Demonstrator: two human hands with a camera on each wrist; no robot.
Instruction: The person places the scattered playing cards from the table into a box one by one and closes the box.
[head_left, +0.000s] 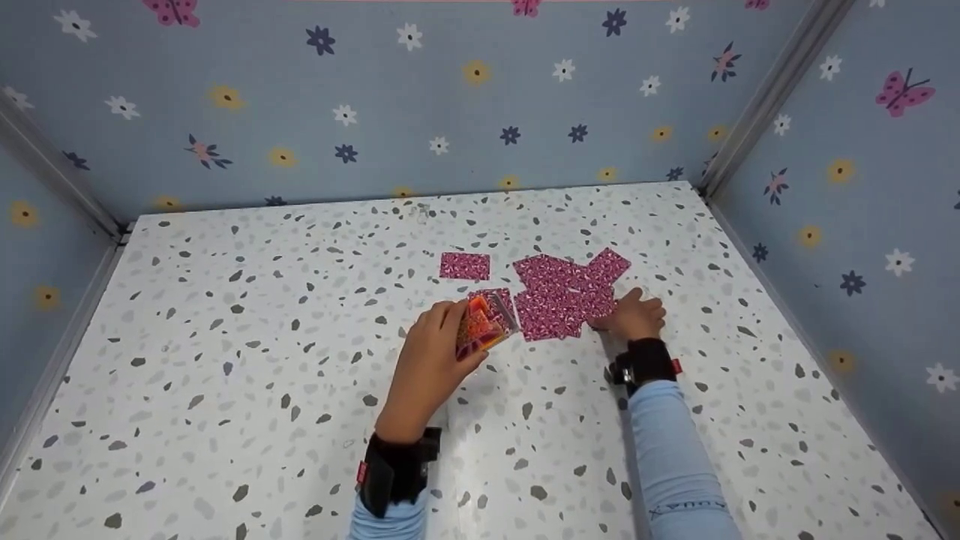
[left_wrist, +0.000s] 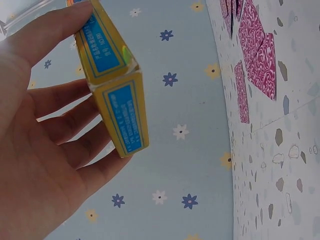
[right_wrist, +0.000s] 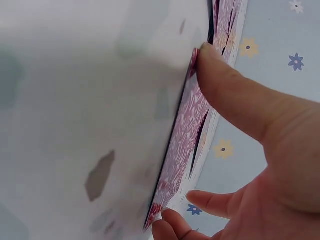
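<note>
on the table (head_left: 247,442), the cards (head_left: 551,311) lie patterned side up at 2 o'clock from the box (head_left: 482,330), flat and overlapping, which probably leaves loose edges for fingers to catch. a lone card (head_left: 465,265) lies apart at 12 o'clock from the box, and another card (head_left: 495,292) peeks out just past it. the box is held tilted above the table, likely to keep it off the cards. the left grip (head_left: 435,349) grasps it, thumb on one side and fingers on the other, parted by the box's thickness. the right grip (head_left: 636,317), between 3 and 4 o'clock from the cards, is spread wide, not clenched: its thumb touches an end card (right_wrist: 182,130) at one end, fingertips the other, perhaps to steady it.
</note>
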